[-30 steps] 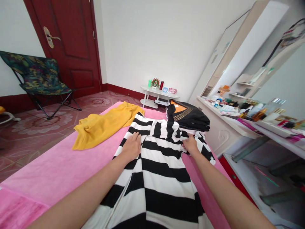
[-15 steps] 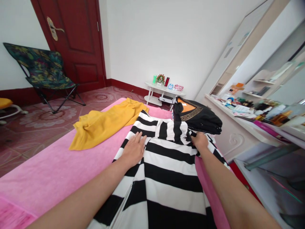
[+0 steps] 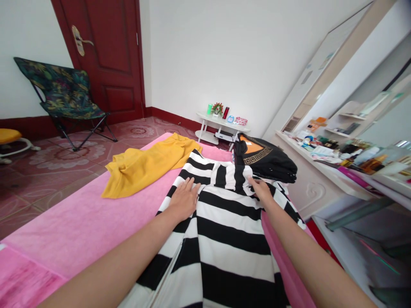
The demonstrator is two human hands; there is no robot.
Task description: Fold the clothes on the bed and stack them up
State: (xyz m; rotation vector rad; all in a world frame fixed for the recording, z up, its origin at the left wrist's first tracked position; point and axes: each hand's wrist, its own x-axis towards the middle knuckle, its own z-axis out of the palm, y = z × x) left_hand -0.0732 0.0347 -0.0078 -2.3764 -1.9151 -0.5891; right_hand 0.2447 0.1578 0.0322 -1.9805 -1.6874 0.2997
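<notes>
A black-and-white striped dress (image 3: 234,237) lies spread on the pink bed cover (image 3: 86,226), with a long zipper down its lower left part. My left hand (image 3: 184,196) rests flat on the upper left of the dress, its fingers stretched out. At the right side my right hand (image 3: 261,191) has its fingers closed on a folded edge of the striped cloth. The folded part, with its stripes upright, lies across the top of the dress. A yellow garment (image 3: 144,167) lies to the left. Just beyond my right hand is a pile of dark folded clothes (image 3: 272,160).
A white side table (image 3: 207,116) with small items stands past the bed's far end. Along the right runs a dressing table (image 3: 337,175) crowded with bottles. A patterned folding chair (image 3: 69,96) and a yellow-topped stool (image 3: 9,136) stand left, near the red door (image 3: 112,55).
My right hand has moved slightly left along the folded striped cloth. My left hand stays flat on the dress. The whole view has shifted a little.
</notes>
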